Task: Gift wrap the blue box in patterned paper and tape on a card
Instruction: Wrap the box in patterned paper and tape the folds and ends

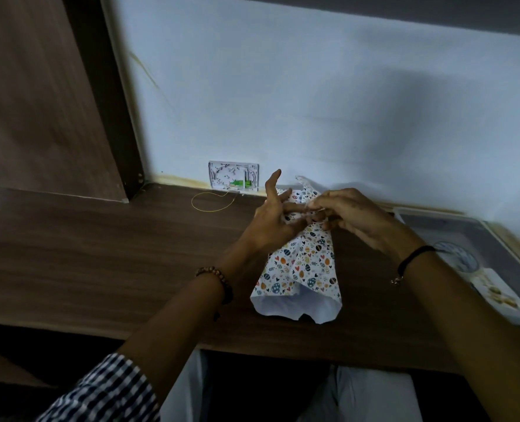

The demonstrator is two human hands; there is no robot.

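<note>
The patterned paper (298, 263) was pinned by the spread left hand (269, 222), seemingly securing a fold. Alongside, its edge was pinched by the right hand (354, 219).

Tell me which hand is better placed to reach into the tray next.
Right, probably. The tray lies on the right hand's side, beside that forearm. The left hand lies farther away, its finger pressing across the patterned paper fold.

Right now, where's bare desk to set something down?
Widest: desk left of the patterned paper, from near edge back to the yellow wire loop. Narrow strip between paper and tray. Crowded at paper's far end: left hand, right hand.
</note>
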